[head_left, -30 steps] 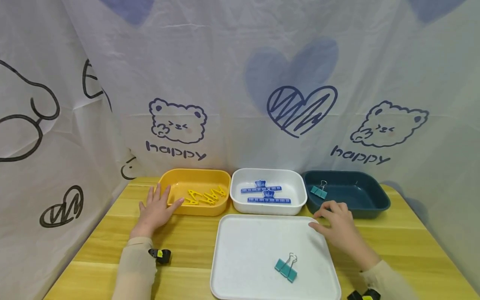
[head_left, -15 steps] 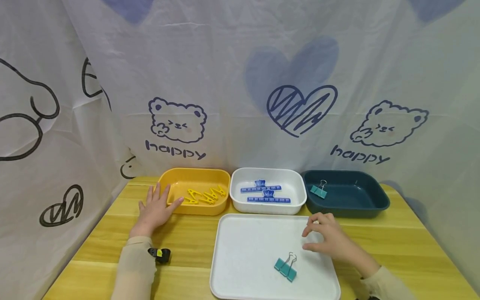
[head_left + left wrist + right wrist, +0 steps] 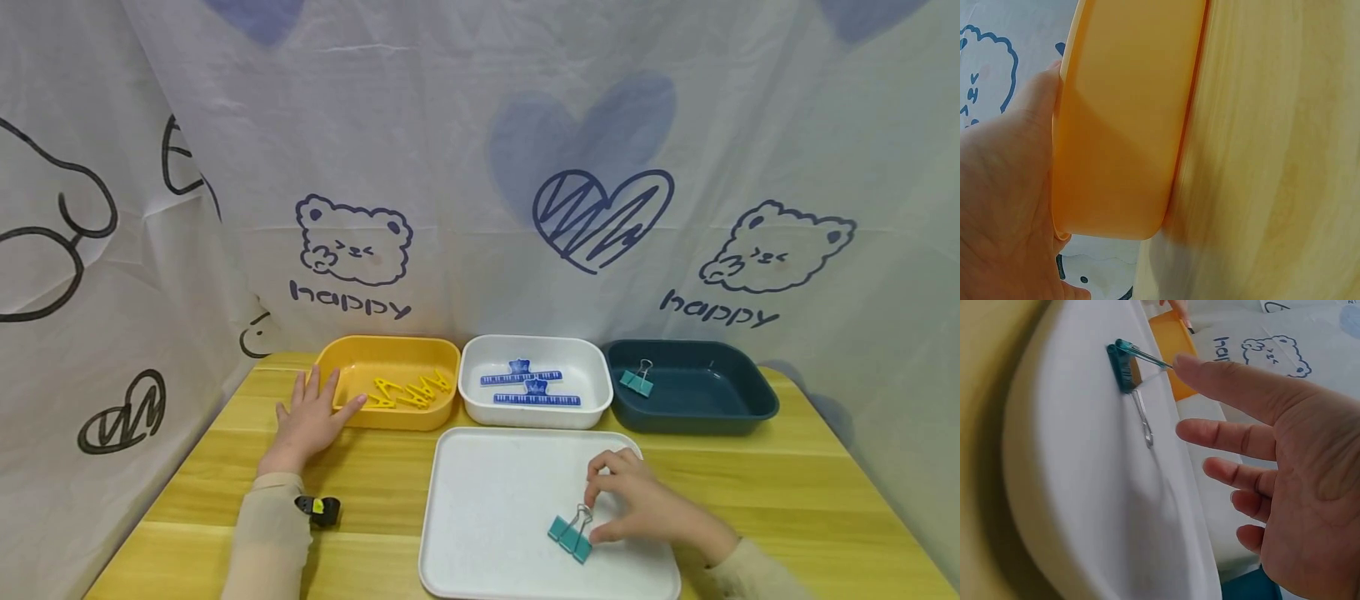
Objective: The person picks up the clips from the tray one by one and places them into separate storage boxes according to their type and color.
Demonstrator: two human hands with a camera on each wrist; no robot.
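My left hand (image 3: 306, 427) rests on the left end of the yellow bin (image 3: 405, 420), its fingers spread over the rim. Several yellow clothespin-like clips (image 3: 414, 395) lie inside. Over the white tray (image 3: 487, 492), my right hand (image 3: 641, 500) reaches from the right with thumb and fingers apart. A teal binder clip (image 3: 570, 540) with wire handles lies on the tray beside the right thumb and index fingertip. The right wrist view shows a gap between these digits, with the binder clip (image 3: 1121, 369) just beyond them and nothing gripped.
Behind the tray, a white bin (image 3: 536, 417) holds two blue clips with piano-key patterns (image 3: 537, 400). To its right, a dark teal bin (image 3: 697, 421) contains another teal binder clip (image 3: 637, 383). A printed cloth (image 3: 465, 208) hangs behind the wooden table (image 3: 367, 500).
My right hand has moved from beside the dark teal bin down and left to the binder clip on the tray. The left hand stays at the yellow bin.
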